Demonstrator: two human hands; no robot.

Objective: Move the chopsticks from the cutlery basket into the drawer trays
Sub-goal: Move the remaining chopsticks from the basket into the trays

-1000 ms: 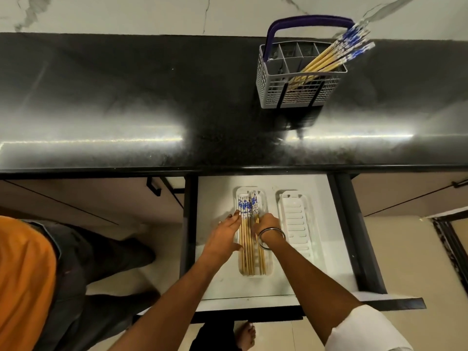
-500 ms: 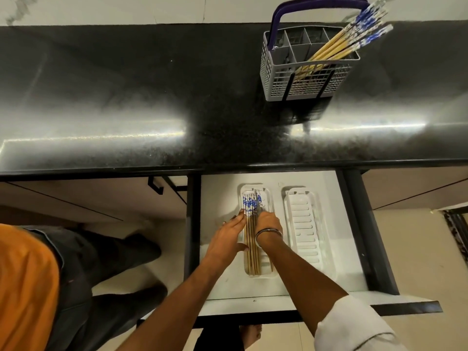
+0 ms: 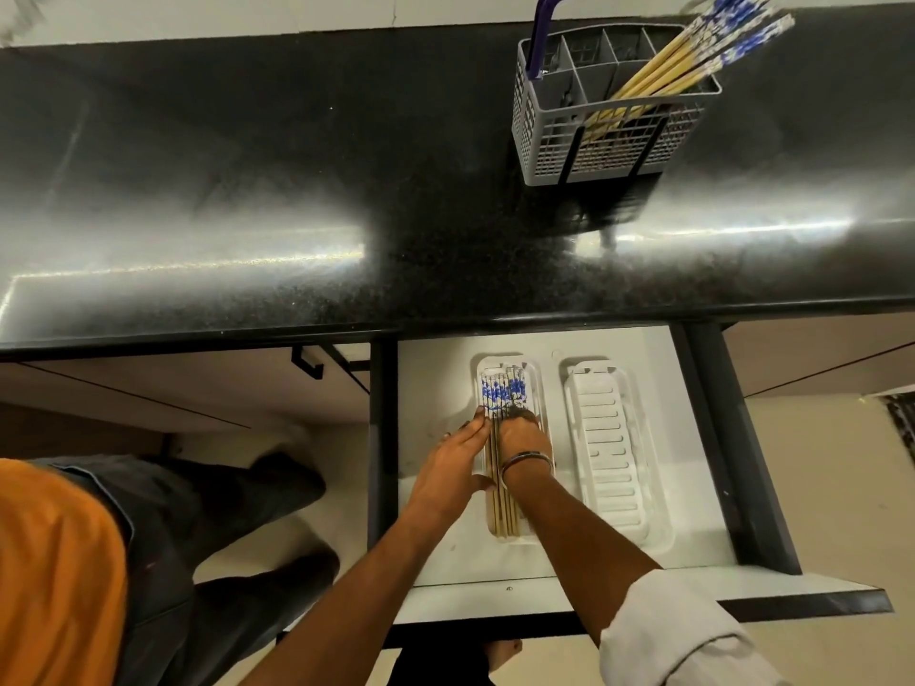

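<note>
Two hands at 6 o'clock squaring chopsticks in tray [image 3: 499,507]: left hand [image 3: 453,467] flat, fingers together against them; right hand [image 3: 525,438] over them, fingers hidden. Next, probably reaching to 1 o'clock for chopsticks in cutlery basket [image 3: 683,71] [image 3: 609,141], filling right tray [image 3: 614,462].

Both hands, left hand [image 3: 453,458] and right hand [image 3: 525,438], press chopsticks [image 3: 502,507] in tray [image 3: 539,388]

Basket handle [image 3: 540,37]: top cut off by upper edge. Right hand [image 3: 524,440]: fingers hidden beneath it. Tray chopsticks [image 3: 501,507]: middle covered by both hands. Left hand [image 3: 453,462]: grip unclear.
</note>
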